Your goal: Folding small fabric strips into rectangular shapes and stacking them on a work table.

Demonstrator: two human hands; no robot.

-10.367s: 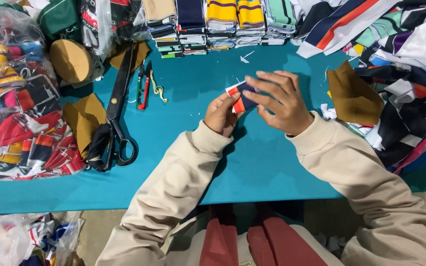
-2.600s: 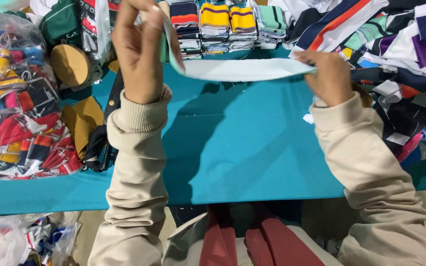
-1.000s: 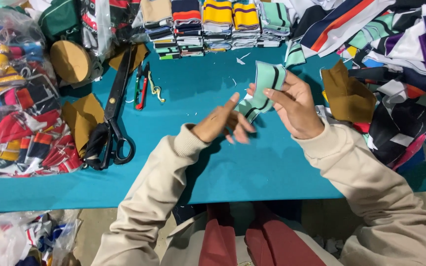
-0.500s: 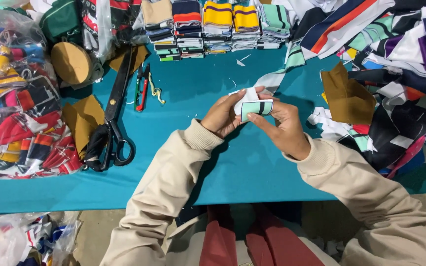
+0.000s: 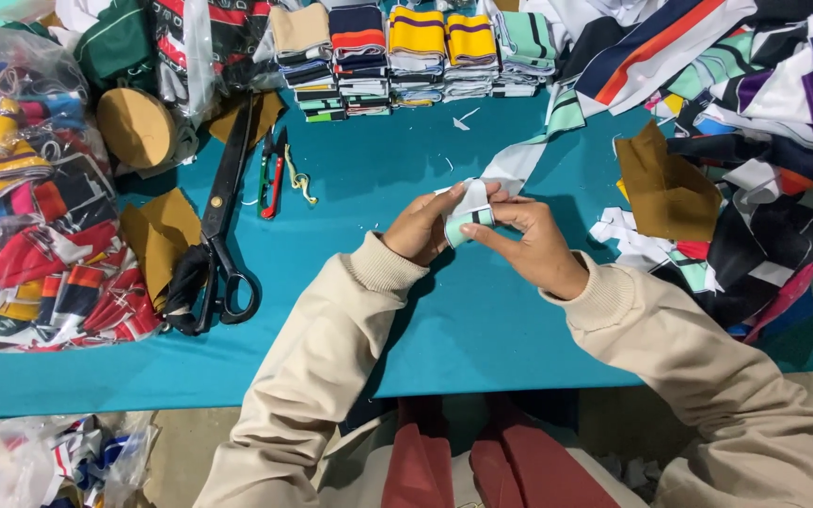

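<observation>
Both my hands meet over the middle of the teal table (image 5: 482,320). My left hand (image 5: 421,226) and my right hand (image 5: 529,240) pinch a small folded bundle of mint-green and white ribbed fabric strip (image 5: 469,218) with a dark stripe. The loose end of the strip (image 5: 529,155) trails away to the upper right, towards the pile of striped fabric. The bundle is held just above the table top.
Large black scissors (image 5: 218,235) and small snips (image 5: 270,174) lie at the left. Stacks of folded striped strips (image 5: 397,47) line the far edge. A tangled fabric pile (image 5: 755,141) fills the right, with brown pieces (image 5: 665,183). Bagged strips (image 5: 30,216) crowd the left.
The long strip that I held stretched between raised hands is now wound into a small bundle held low between both hands. The hands have come together at the table's middle.
</observation>
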